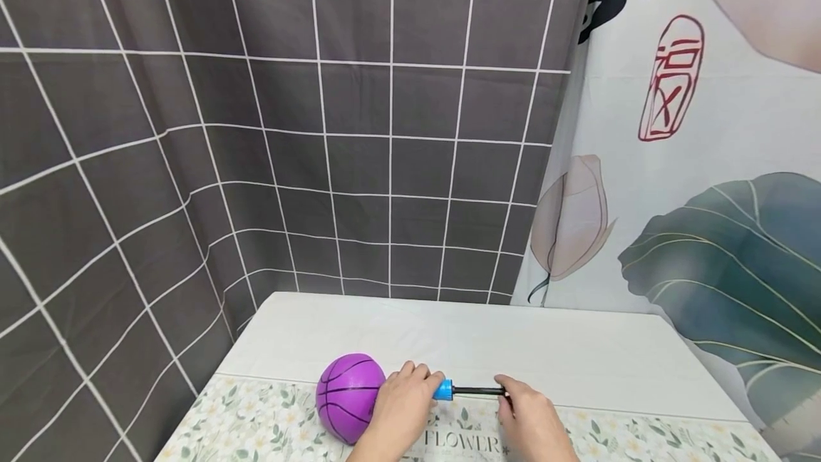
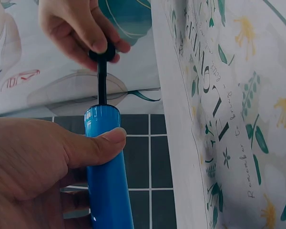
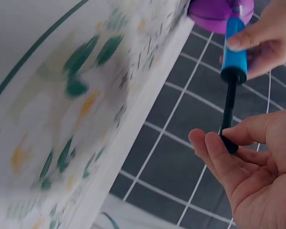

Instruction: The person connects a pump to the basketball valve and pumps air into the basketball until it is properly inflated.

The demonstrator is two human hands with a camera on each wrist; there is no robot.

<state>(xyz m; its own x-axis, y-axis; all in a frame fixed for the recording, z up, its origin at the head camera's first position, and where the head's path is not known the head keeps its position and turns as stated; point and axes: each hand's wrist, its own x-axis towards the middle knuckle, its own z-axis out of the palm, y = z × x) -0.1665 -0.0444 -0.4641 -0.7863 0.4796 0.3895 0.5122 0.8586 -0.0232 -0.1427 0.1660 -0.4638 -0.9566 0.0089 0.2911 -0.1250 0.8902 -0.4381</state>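
A blue hand pump point(image 2: 107, 176) with a black rod point(image 1: 477, 391) lies level between the two hands. My left hand point(image 1: 404, 401) grips its blue barrel, thumb across the near side in the left wrist view. The black handle point(image 3: 229, 144) at the rod's end is pinched by the thumb and fingers of my right hand point(image 1: 532, 416). The rod is drawn partway out of the barrel. Against the left hand's far side sits a purple ball point(image 1: 349, 398) with black basketball lines; the pump's tip at the ball is hidden behind that hand.
The table has a white back part point(image 1: 449, 334) and a floral cloth point(image 1: 256, 416) with printed letters along its front. Behind it hangs a dark grey curtain point(image 1: 359, 98) with white grid lines. A white curtain point(image 1: 616, 120) with painted leaves hangs at the right.
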